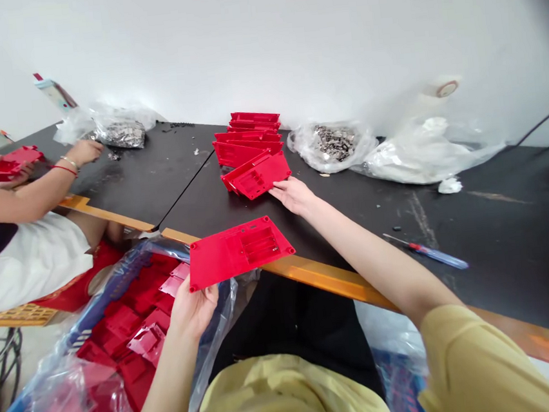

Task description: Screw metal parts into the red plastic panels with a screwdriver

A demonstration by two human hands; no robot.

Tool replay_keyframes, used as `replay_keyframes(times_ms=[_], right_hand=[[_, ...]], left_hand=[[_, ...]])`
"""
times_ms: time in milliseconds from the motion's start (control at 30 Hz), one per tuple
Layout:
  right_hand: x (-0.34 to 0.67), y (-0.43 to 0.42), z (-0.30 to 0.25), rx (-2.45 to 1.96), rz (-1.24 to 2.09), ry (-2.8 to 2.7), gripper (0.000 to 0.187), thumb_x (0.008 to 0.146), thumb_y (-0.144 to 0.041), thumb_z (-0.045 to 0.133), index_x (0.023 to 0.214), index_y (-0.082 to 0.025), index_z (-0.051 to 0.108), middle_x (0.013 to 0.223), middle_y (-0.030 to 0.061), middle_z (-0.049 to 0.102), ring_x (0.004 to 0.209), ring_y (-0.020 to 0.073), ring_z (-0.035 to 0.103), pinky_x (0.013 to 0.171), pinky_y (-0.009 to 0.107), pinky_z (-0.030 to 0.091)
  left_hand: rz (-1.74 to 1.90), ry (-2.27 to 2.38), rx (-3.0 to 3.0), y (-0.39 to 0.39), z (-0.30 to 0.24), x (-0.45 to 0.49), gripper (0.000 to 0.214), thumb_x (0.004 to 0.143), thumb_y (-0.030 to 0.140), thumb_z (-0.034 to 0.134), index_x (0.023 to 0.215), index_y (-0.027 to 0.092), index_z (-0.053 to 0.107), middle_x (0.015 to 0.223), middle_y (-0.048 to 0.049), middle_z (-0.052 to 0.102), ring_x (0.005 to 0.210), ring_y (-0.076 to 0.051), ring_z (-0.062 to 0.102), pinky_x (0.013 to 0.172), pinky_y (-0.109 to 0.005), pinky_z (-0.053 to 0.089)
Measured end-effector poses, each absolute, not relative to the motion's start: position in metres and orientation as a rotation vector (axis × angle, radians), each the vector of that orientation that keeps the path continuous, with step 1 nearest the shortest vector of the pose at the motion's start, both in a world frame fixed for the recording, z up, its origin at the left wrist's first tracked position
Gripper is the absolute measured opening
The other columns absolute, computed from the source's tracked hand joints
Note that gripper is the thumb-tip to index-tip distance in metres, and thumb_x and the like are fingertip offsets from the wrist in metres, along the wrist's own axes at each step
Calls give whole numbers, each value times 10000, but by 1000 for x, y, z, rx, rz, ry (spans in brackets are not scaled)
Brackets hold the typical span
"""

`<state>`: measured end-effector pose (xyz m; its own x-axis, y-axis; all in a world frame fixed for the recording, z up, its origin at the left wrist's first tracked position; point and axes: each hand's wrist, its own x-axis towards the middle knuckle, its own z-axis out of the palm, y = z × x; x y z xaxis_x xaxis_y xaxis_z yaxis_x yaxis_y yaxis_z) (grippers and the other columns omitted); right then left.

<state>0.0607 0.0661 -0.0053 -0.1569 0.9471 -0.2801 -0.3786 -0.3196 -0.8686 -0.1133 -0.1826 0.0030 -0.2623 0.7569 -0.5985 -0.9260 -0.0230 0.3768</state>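
Left hand [192, 311] raised, gripping, right hand [294, 196] stretched far forward

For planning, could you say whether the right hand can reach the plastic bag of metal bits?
Probably yes: the right hand is close to the plastic bag, with only black tabletop between.

Red plastic panel [238, 251], mustard-yellow sleeve [469, 362], blue basket [111, 299], orange table edge [320, 279].

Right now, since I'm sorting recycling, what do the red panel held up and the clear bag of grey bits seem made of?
The red panel looks like moulded plastic: glossy, with crisp ribs and holes. The clear bag looks like thin polythene, crinkled and see-through. The grey bits glint like metal; too small to tell.
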Motion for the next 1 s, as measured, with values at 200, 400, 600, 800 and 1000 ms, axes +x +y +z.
replay_keyframes(times_ms=[200,400,600,800,1000], right_hand=[[85,43,10,-1254,1671,-952,105,941,-179,585,1002,-109,634,1019,71,676,902,165,665,821,355,579],[129,-17,24,-1374,1500,-1158,198,901,-261,629,1092,-211,627,1281,77,617,1116,194,609,1010,361,491],[164,-72,30,-1273,1600,-1451,304,864,-457,632,979,-188,712,1017,70,733,927,197,676,908,367,533],[209,-72,13,-1374,1420,-1485,400,753,-507,715,973,-173,715,904,58,737,814,182,663,756,321,536],[250,-37,13,-1437,1354,-1556,379,731,-516,715,855,-158,723,805,51,723,708,154,611,677,282,486]], left_hand=[[1615,858,-335,-180,0,-105,433,978,31,275,809,100,668,680,-34,738,583,-95,707,615,-149,608],[1595,839,-336,-175,-1,-92,472,1009,70,257,835,120,693,744,-28,759,644,-104,729,629,-170,618],[1499,832,-318,-170,-3,-66,511,1014,57,239,777,115,688,733,-21,755,671,-99,732,658,-167,621],[1286,847,-217,-171,0,-17,407,1005,63,317,895,90,708,877,-79,766,785,-126,744,739,-207,633],[901,890,314,-169,7,8,206,955,124,513,984,132,718,1087,-85,736,980,-154,718,878,-251,605]])
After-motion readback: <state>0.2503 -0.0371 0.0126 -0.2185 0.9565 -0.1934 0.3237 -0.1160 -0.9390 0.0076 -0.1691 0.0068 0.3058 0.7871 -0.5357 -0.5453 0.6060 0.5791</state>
